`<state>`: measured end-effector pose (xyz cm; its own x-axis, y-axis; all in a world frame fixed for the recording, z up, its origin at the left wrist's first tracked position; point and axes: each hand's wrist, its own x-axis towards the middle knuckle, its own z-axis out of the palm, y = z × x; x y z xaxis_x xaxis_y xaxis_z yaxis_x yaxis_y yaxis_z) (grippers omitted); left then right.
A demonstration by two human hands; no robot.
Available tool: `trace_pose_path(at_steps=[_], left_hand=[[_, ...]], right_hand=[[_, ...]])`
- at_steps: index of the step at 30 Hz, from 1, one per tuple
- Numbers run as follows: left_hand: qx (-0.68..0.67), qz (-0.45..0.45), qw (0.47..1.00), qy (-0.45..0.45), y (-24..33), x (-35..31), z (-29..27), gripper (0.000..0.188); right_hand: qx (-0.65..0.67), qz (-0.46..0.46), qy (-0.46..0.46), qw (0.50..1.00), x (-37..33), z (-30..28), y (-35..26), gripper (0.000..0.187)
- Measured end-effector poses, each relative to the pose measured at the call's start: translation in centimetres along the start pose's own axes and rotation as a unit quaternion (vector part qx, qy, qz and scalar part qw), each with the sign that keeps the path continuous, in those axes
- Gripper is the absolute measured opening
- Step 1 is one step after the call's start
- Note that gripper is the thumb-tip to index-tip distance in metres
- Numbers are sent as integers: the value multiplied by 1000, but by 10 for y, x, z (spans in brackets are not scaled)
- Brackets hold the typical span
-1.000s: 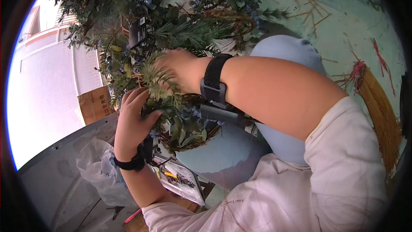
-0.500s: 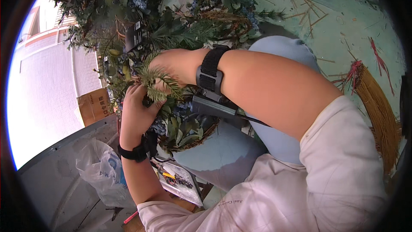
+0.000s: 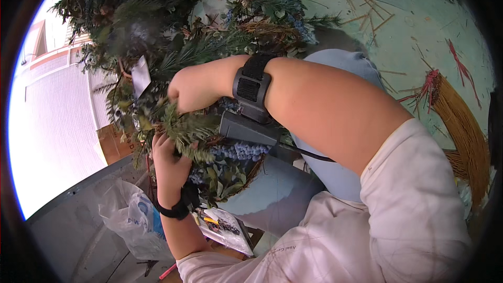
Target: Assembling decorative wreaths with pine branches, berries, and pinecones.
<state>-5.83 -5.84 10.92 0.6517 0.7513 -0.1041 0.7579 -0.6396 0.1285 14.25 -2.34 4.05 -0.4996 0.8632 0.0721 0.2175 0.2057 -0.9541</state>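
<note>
A wreath of green leaves, pine sprigs and blue berries [image 3: 243, 151] rests over my left thigh. My left hand [image 3: 170, 165] is closed on its left part, fingertips sunk in the greenery. My right hand [image 3: 196, 88] is bent over the wreath's upper part with its fingers curled; what they hold, if anything, is hidden by foliage. Between the hands sticks out a pine sprig [image 3: 186, 131]. A pale tag [image 3: 140, 76] hangs among the leaves just beyond my right hand. Both wrists wear black straps, and a dark box [image 3: 249, 127] sits under the right one.
More wreaths and greenery [image 3: 272, 26] are heaped ahead. To the right lies a bundle of brown stems [image 3: 456, 126] tied in red on the green floor, with loose sticks around. A plastic bag [image 3: 131, 220], a carton [image 3: 116, 141] and a tray of small parts [image 3: 225, 230] are at the left.
The wreath has shifted and turned a little, and the tag has flipped from its dark side to its pale side. My right hand has moved slightly left and lower; my left hand has dropped slightly.
</note>
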Motion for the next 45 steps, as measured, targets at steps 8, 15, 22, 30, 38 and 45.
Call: trace_pose_path(at_steps=[8,15,22,30,38,45], left_hand=[[-81,-21,992,93,-28,-56,0,34],[-293,-113,928,202,-97,-138,15,46],[-281,-119,925,227,-66,-138,27,45],[-256,-139,921,259,-49,-136,24,44],[-241,-174,906,302,-49,-159,26,43],[-211,-205,897,330,-53,-189,-2,42]], right_hand=[[509,-153,45,846,-23,-27,-12,22],[484,-88,400,773,-11,-41,15,21],[-133,1,61,989,22,8,28,33],[-321,-333,-46,885,75,120,74,18],[-451,-474,-21,756,63,120,57,12],[225,-37,-230,946,-10,63,-30,26]])
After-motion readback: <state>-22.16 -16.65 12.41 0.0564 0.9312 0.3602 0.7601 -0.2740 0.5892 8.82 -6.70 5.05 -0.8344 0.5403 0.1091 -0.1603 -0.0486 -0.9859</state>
